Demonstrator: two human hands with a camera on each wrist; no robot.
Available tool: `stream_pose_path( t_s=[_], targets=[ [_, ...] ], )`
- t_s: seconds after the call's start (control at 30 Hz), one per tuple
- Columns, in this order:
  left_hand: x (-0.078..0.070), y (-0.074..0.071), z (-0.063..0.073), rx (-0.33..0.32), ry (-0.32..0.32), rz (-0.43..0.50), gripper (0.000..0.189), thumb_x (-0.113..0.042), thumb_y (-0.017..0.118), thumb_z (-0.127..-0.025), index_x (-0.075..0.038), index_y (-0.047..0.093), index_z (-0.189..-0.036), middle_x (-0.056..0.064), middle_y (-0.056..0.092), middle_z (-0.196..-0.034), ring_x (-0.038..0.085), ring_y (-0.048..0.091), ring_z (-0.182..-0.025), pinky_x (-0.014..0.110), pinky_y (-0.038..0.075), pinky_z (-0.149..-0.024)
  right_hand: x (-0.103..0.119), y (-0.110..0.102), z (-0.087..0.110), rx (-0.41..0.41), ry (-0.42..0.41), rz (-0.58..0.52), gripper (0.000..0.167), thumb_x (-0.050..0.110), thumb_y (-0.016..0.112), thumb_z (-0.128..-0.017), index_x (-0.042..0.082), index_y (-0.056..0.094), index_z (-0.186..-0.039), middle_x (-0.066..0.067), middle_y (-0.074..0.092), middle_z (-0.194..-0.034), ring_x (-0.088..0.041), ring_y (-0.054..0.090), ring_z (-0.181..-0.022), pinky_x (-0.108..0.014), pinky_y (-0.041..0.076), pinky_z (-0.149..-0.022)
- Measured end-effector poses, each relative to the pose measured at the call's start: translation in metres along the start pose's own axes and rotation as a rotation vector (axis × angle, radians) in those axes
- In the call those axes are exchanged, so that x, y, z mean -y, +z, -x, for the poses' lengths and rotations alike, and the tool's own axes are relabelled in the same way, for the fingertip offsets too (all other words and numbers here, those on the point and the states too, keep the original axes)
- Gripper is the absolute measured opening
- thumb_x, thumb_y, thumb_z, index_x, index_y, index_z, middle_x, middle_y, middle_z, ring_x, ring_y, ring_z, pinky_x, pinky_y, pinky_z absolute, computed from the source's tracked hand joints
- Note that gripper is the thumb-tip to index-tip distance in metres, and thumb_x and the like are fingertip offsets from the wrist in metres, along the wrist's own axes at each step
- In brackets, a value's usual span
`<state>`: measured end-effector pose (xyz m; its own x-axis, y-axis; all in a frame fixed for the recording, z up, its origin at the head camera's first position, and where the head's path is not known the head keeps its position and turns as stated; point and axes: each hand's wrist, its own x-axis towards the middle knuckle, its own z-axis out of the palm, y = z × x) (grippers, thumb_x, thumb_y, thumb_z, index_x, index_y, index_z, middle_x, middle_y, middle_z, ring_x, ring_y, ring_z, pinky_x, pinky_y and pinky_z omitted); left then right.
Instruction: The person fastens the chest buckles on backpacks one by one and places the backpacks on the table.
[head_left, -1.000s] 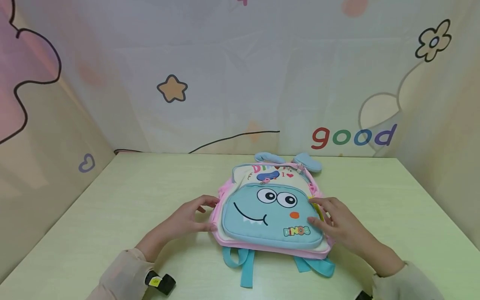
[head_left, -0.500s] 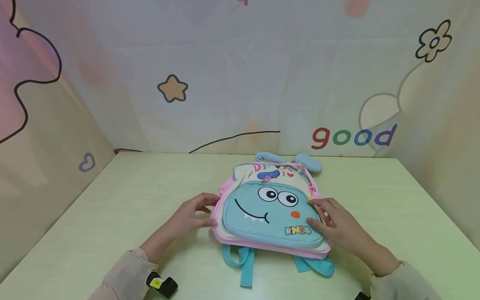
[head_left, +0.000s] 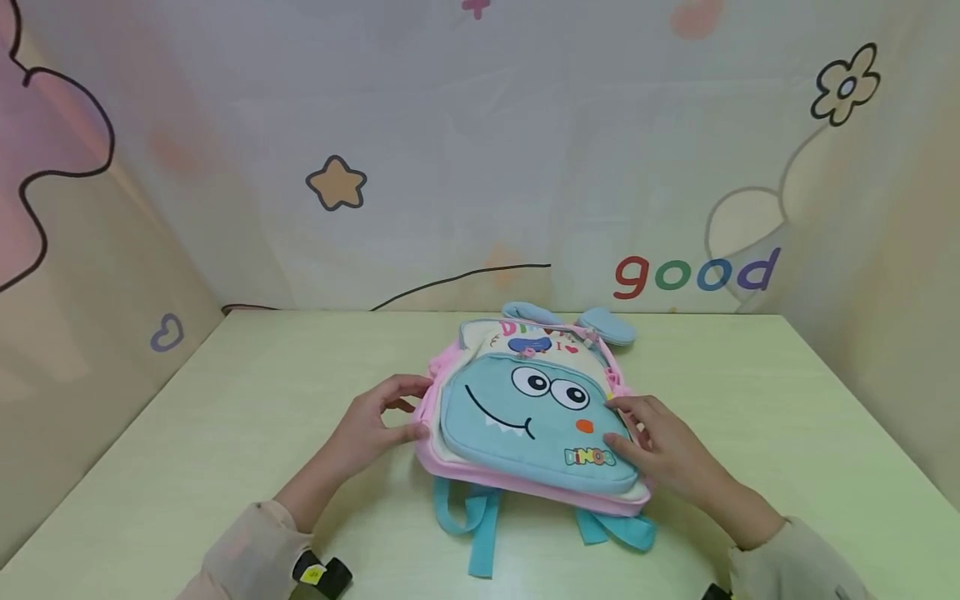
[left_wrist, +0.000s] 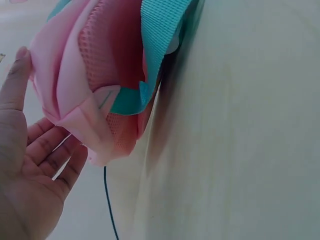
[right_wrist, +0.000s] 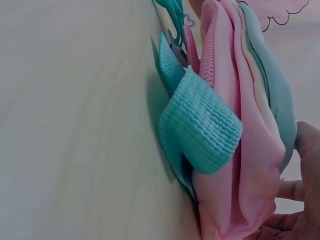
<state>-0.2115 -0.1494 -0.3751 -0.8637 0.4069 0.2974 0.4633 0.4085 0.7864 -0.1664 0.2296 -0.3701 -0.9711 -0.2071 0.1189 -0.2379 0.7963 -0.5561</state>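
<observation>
In the head view, the beige left sleeve (head_left: 251, 546) and right sleeve (head_left: 795, 562) come in at the lower left and lower right of the frame, a black device (head_left: 322, 573) strapped at the left cuff. Further in, two turquoise straps (head_left: 484, 533) poke out at the lower middle, from under the backpack (head_left: 551, 437). The pink, white and blue bag lies front up just right of the frame's centre, below the middle, its lower edge toward the viewer. At its left edge the left hand (head_left: 372, 421) grips the pink side, thumb and fingers well spread; at its right edge the right hand (head_left: 663, 437) holds on, thumb on the blue front pocket (head_left: 555, 454) and fingers round the side. The bag's lower left looks slightly raised, though whether it is fully off the table (head_left: 247, 417) cannot be told. Both hands being placed, the grasp seems done; the pocket appears closed, and the bag has not been turned over or stood upright. How much handling is left, the pictures do not settle. Beyond the bag's top edge lie pale blue padded pieces (head_left: 606, 326), then the backdrop (head_left: 450, 183), with a star at upper left.
</observation>
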Motion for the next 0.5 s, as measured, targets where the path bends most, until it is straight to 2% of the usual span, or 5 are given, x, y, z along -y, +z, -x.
stream_pose_path(
  t_s=[0.17,0.33,0.5],
  targets=[
    [-0.007,-0.003,-0.001,-0.022,0.024,-0.047,0.060,-0.032,0.079,-0.078,-0.015,0.055,-0.130,0.005,0.063,-0.128,0.026,0.057,-0.116,0.057,0.043,-0.099,0.002,0.000,0.000,0.014,0.009,-0.025,0.054,0.039,0.063,-0.091,0.007,0.051,-0.133,-0.018,0.052,-0.130,-0.019,0.050,-0.093,-0.020,0.046,-0.071],
    [-0.016,-0.006,-0.006,-0.037,0.071,-0.076,0.059,-0.032,0.079,-0.078,-0.014,0.056,-0.130,0.005,0.064,-0.127,0.025,0.057,-0.116,0.055,0.044,-0.099,0.001,0.002,0.002,-0.002,-0.016,-0.065,0.051,0.035,0.063,-0.092,0.006,0.052,-0.132,-0.015,0.054,-0.125,-0.018,0.051,-0.094,-0.021,0.047,-0.073],
    [-0.029,-0.011,-0.011,-0.062,0.112,-0.077,0.055,-0.022,0.078,-0.080,-0.012,0.056,-0.129,0.006,0.064,-0.126,0.024,0.058,-0.115,0.051,0.045,-0.098,0.002,0.003,0.004,-0.005,-0.042,-0.107,0.049,0.033,0.062,-0.093,0.005,0.051,-0.132,-0.013,0.055,-0.124,-0.018,0.051,-0.098,-0.020,0.047,-0.074]
  ],
)
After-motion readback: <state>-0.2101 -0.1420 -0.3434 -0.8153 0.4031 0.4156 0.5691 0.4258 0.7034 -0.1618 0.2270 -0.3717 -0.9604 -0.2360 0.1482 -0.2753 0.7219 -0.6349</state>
